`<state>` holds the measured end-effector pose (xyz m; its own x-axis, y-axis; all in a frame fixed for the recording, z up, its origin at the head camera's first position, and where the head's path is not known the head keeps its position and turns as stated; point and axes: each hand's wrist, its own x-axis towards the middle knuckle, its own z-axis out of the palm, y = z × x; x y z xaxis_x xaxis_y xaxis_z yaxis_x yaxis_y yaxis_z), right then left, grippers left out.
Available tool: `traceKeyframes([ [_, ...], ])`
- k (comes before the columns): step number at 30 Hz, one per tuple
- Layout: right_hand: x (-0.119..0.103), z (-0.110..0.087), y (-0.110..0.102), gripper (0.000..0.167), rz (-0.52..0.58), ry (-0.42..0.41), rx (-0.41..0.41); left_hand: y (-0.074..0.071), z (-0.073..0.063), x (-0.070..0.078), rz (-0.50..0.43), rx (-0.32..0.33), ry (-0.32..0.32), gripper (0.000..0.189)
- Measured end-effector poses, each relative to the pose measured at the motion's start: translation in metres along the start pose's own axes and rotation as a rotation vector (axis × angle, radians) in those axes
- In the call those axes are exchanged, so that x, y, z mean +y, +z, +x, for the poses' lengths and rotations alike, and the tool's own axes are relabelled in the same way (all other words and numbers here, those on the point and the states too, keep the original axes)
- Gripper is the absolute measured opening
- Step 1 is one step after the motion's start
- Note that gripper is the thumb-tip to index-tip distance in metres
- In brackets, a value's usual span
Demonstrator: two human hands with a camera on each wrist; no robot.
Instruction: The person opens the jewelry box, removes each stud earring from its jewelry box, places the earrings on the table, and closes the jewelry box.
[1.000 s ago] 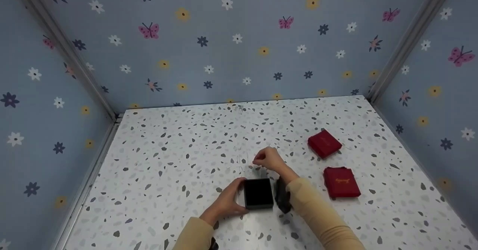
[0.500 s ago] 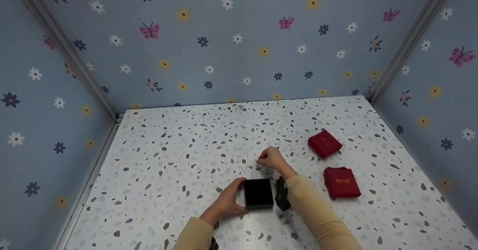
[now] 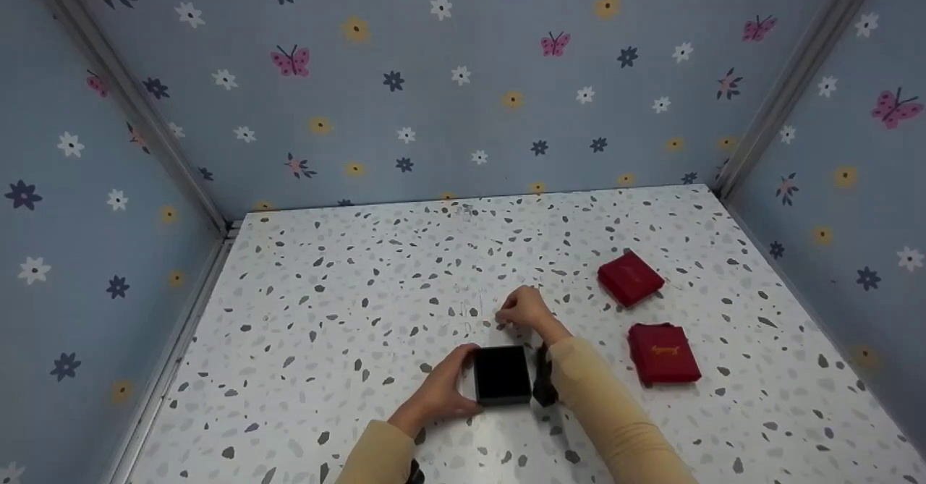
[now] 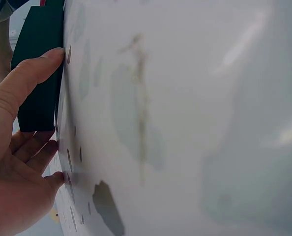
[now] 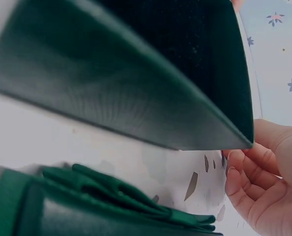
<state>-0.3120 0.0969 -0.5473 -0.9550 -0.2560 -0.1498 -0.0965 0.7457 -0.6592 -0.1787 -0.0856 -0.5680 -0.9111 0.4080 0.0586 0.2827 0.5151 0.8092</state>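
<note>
A: Where does the dark green, square, open-topped box with the black inside [image 3: 504, 400] lie from the person's 2 hands?

B: On the white speckled table [image 3: 304, 289], straight to the right of the left hand [image 3: 441, 385], which grips it with the thumb at the near left corner and the fingers towards the far left corner.

A: And from the right hand [image 3: 527, 309]?

B: On the near side and slightly left. That hand is just beyond the far rim, low over the table, apart from the box. So the left hand is nearer; it touches.

A: What is the right hand's state?

B: Narrow, with the fingers bent and the tips drawn together. Whether anything sits between them, B cannot tell; the tips are too small from above and partly hidden behind the box corner in the right wrist view.

A: Does the box have a long axis?

B: None that shows. It looks about square, its side walls running near to far, its opening upward.

A: Anything else close?

B: A dark green piece with a bow [image 5: 121, 191], set apart from the box. Further right lie 2 square red packets: 1 far [image 3: 630, 279], 1 nearer [image 3: 664, 354].
</note>
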Motion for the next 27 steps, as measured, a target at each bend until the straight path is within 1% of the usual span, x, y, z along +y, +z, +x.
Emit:
traceKeyframes([
  [6,0.0,-0.001,0.0,0.01,0.036,0.04,-0.03,0.0,0.0,0.0,-0.015,-0.003,-0.015,0.09],
  [9,0.001,-0.001,-0.001,0.01,0.054,0.056,-0.046,0.0,0.001,-0.001,-0.018,-0.001,-0.011,0.09],
  [15,0.002,-0.001,-0.002,0.012,0.055,0.063,-0.049,0.0,0.001,0.0,0.0,-0.007,-0.01,0.09],
  [20,0.002,-0.001,-0.005,0.014,0.041,0.061,-0.052,-0.002,0.001,0.001,-0.01,-0.007,-0.012,0.091],
  [27,0.002,-0.003,-0.01,0.014,0.031,0.044,-0.057,0.0,0.001,-0.002,-0.02,0.001,0.024,0.091],
])
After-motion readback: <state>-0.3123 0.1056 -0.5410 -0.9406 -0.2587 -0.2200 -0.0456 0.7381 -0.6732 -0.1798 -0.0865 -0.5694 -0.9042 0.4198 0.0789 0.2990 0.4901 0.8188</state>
